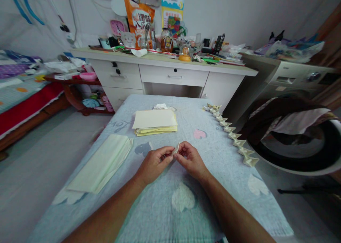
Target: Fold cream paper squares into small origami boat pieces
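A small folded piece of pale paper [176, 149] is pinched between my two hands above the table. My left hand [157, 161] grips its left side with thumb and fingers. On its other side, my right hand [191, 157] closes thumb and fingertips on it; the fingers cover much of its shape. Beyond the hands lies a stack of cream and yellow paper [155, 119]. To the left rests a pile of long pale-green paper sheets [102, 163]. Several folded paper pieces [239, 142], pointed and boat-like, run in a row along the right side of the table.
A blue cloth with heart prints covers the table [186, 207]. A crumpled white tissue [160, 106] lies behind the paper stack. Beyond stands a white cluttered desk [174, 72]. A front-loading washing machine [290, 76] with its door open is on the right, and a bed [29, 104] on the left.
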The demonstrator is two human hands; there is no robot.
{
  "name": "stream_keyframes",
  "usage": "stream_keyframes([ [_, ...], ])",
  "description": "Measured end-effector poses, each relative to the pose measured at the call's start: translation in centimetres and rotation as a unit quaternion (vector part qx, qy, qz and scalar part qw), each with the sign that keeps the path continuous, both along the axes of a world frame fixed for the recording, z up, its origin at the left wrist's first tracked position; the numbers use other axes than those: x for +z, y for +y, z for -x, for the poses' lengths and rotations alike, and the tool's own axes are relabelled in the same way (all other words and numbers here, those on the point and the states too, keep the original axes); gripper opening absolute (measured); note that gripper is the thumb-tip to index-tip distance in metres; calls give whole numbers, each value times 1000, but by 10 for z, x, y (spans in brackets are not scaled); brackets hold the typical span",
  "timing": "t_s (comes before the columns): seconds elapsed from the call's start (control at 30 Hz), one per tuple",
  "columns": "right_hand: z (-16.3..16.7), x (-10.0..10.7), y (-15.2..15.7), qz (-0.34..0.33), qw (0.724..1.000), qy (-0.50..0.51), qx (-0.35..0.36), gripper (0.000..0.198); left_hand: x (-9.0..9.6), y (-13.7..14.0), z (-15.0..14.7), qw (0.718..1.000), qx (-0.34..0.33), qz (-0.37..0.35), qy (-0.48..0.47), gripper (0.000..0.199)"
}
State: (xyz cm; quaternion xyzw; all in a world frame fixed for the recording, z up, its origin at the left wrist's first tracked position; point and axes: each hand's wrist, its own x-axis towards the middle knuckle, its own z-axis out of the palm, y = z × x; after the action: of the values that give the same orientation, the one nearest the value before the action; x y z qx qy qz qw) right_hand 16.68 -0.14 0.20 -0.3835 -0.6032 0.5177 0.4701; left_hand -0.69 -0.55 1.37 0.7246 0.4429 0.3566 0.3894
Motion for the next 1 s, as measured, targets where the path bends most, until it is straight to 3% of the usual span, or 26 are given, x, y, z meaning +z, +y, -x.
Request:
stream_keyframes([
  [0.57, 9, -5, 0, 18, 999, 37, 0, 18, -4, -5, -8, 997, 65, 7, -28, 21],
  [0.77, 11, -11, -1, 10, 999, 7, -42, 15, 0, -6, -13, 995, 74, -62, 21, 19],
  [0.87, 8, -10, -1, 19, 999, 40, -28, 11, 2, -8, -14, 994, 66, -82, 22, 17],
  [1.0, 7, -6, 0, 41, 997, 68, -12, 15, 3, -8, -10, 998, 35, -53, -8, 24],
])
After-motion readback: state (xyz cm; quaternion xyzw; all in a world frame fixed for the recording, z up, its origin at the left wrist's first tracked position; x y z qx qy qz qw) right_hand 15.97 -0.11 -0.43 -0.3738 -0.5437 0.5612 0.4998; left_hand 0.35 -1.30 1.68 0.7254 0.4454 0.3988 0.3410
